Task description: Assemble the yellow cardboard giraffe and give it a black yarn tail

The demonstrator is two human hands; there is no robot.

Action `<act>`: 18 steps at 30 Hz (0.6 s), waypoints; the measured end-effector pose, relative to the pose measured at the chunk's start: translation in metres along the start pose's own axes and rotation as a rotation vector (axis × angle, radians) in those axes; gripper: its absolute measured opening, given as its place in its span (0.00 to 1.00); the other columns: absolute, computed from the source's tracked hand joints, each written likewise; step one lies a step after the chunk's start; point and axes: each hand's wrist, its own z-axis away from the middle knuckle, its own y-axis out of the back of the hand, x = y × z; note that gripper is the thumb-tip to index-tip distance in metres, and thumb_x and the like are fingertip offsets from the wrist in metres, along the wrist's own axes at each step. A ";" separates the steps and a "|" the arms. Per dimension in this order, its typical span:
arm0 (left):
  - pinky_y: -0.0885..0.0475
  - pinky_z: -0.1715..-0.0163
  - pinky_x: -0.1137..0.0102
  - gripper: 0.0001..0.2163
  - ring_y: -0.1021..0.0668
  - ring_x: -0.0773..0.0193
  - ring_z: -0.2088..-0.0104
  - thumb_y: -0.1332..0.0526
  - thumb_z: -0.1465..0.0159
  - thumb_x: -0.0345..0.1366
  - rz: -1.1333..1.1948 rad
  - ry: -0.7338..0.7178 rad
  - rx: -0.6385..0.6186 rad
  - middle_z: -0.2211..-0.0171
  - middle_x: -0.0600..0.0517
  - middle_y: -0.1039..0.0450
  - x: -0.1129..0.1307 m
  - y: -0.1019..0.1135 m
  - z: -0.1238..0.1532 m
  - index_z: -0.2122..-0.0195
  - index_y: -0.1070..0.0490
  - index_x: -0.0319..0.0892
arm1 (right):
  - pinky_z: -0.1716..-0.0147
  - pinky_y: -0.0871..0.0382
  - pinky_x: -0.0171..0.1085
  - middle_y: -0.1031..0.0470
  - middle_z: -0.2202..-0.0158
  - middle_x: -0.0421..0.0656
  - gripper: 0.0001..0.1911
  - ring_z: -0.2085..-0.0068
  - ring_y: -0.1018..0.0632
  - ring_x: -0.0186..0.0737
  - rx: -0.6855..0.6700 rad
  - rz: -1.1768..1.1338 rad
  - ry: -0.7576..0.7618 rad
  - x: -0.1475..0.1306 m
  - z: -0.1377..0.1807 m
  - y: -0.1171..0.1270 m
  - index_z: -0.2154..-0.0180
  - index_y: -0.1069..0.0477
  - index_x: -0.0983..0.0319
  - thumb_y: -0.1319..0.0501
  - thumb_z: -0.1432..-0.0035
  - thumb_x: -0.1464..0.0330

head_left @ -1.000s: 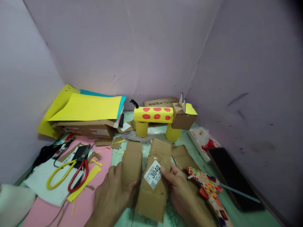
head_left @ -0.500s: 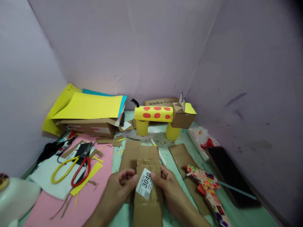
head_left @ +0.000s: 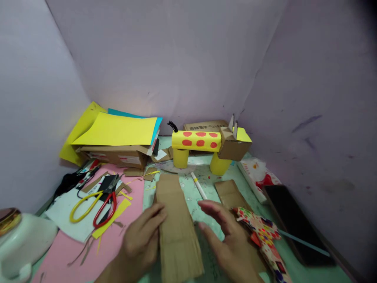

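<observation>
**Strip loosely held, clutter close on both sides**

Cardboard strip (head_left: 177, 228) lies flat on the surface (head_left: 207, 179), long way pointing away from the person, its near end between the two hands. Left hand (head_left: 140, 244) rests on the strip's left edge, fingers laid over the top. Blurred, so cannot tell whether this grip pinches the edge or only presses it down. Right hand (head_left: 226, 236) hovers just beside the right edge, grip spread, nothing in it, not touching the strip as far as can be seen.

Risks, as judged:
- One-sided contact only. A push from the left could make the strip pivot or slide right, toward the white marker (head_left: 199, 185) near its far end, which would roll easily.
- Patterned glue gun (head_left: 259, 230) lies right beside the right hand. A sideways sweep of that hand could knock it, or the knuckles could meet the nozzle; if it is hot, a burn.
- Scissors (head_left: 97, 203) lie on the pink sheet (head_left: 59, 251), well to the left, among offcuts. A blind reach there risks the blades.
- The spotted cardboard animal (head_left: 206, 142) stands on two tube legs beyond the strip; a shove forward could tip it
</observation>
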 end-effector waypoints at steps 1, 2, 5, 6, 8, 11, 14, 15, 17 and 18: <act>0.27 0.53 0.74 0.15 0.23 0.64 0.53 0.46 0.39 0.24 0.028 -0.012 -0.052 0.52 0.43 0.26 -0.001 -0.011 0.004 0.53 0.30 0.41 | 0.53 0.28 0.38 0.27 0.52 0.44 0.20 0.52 0.25 0.41 -0.063 0.074 0.035 0.004 0.004 0.000 0.51 0.34 0.53 0.41 0.45 0.73; 0.27 0.53 0.74 0.15 0.23 0.64 0.52 0.46 0.39 0.24 0.050 -0.031 -0.099 0.52 0.42 0.26 -0.001 -0.020 0.007 0.53 0.31 0.40 | 0.51 0.29 0.39 0.28 0.50 0.44 0.21 0.50 0.25 0.42 -0.121 0.128 0.091 0.008 0.008 0.000 0.49 0.35 0.54 0.41 0.45 0.74; 0.28 0.51 0.72 0.14 0.24 0.63 0.50 0.47 0.38 0.25 0.093 -0.021 -0.160 0.51 0.42 0.27 0.001 -0.031 0.013 0.52 0.32 0.40 | 0.48 0.32 0.36 0.29 0.49 0.45 0.24 0.47 0.28 0.39 -0.209 0.211 0.230 0.016 0.019 0.004 0.47 0.38 0.56 0.46 0.44 0.77; 0.28 0.51 0.72 0.14 0.25 0.63 0.50 0.47 0.38 0.25 0.105 -0.015 -0.168 0.51 0.42 0.27 0.002 -0.031 0.014 0.52 0.32 0.40 | 0.48 0.32 0.35 0.29 0.49 0.45 0.24 0.47 0.28 0.38 -0.212 0.222 0.247 0.018 0.021 0.006 0.47 0.39 0.57 0.48 0.44 0.79; 0.29 0.50 0.72 0.14 0.25 0.64 0.49 0.47 0.38 0.25 0.140 0.005 -0.187 0.51 0.43 0.27 0.004 -0.028 0.015 0.51 0.33 0.41 | 0.48 0.33 0.33 0.29 0.50 0.46 0.25 0.48 0.28 0.36 -0.202 0.235 0.250 0.021 0.024 0.009 0.47 0.39 0.57 0.51 0.44 0.80; 0.30 0.50 0.73 0.13 0.26 0.66 0.48 0.47 0.38 0.25 0.209 0.035 -0.224 0.50 0.43 0.28 0.006 -0.025 0.013 0.53 0.34 0.41 | 0.49 0.32 0.35 0.30 0.50 0.48 0.24 0.48 0.28 0.37 -0.227 0.245 0.225 0.022 0.025 0.011 0.47 0.40 0.59 0.50 0.45 0.81; 0.29 0.51 0.73 0.11 0.27 0.66 0.48 0.49 0.37 0.24 0.226 0.036 -0.291 0.50 0.42 0.28 0.006 -0.026 0.008 0.56 0.35 0.41 | 0.51 0.29 0.37 0.31 0.50 0.49 0.23 0.49 0.28 0.39 -0.283 0.247 0.226 0.022 0.024 0.009 0.48 0.38 0.60 0.49 0.44 0.80; 0.28 0.52 0.72 0.11 0.26 0.65 0.49 0.49 0.38 0.24 0.199 0.029 -0.304 0.51 0.42 0.28 0.007 -0.026 0.006 0.57 0.35 0.42 | 0.53 0.29 0.37 0.31 0.50 0.49 0.21 0.50 0.27 0.39 -0.290 0.248 0.236 0.022 0.024 0.008 0.50 0.36 0.59 0.49 0.44 0.80; 0.27 0.54 0.67 0.12 0.26 0.61 0.50 0.49 0.39 0.23 0.100 0.003 -0.303 0.51 0.41 0.29 0.008 -0.025 0.003 0.57 0.33 0.41 | 0.56 0.28 0.37 0.31 0.51 0.48 0.18 0.52 0.27 0.39 -0.292 0.248 0.244 0.023 0.024 0.007 0.55 0.32 0.58 0.48 0.43 0.80; 0.26 0.55 0.65 0.13 0.26 0.59 0.51 0.49 0.40 0.22 0.048 -0.029 -0.303 0.51 0.39 0.30 0.009 -0.024 0.003 0.57 0.33 0.40 | 0.57 0.28 0.37 0.31 0.51 0.48 0.16 0.53 0.26 0.39 -0.290 0.248 0.245 0.023 0.024 0.007 0.57 0.31 0.58 0.48 0.43 0.80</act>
